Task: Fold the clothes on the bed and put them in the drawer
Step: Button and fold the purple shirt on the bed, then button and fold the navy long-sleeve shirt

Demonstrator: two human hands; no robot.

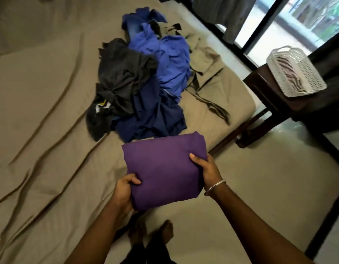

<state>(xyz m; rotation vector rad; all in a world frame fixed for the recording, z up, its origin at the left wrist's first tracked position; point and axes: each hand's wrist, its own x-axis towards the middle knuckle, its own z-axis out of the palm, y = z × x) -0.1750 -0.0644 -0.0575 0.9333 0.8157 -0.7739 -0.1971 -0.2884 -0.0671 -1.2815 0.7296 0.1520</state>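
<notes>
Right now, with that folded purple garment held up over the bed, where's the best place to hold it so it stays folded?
Hold the folded purple garment by its two opposite side edges, thumbs on top and fingers underneath, as the left hand and right hand do now. It is a flat, soft bundle, so support from below on both sides likely keeps the layers from slipping open.

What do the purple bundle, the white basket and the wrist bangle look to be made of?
Purple bundle: soft matte woven or knit cloth, folds rounded. White basket: likely moulded plastic, open lattice walls. Bangle: shiny silver-coloured, probably metal.
</notes>
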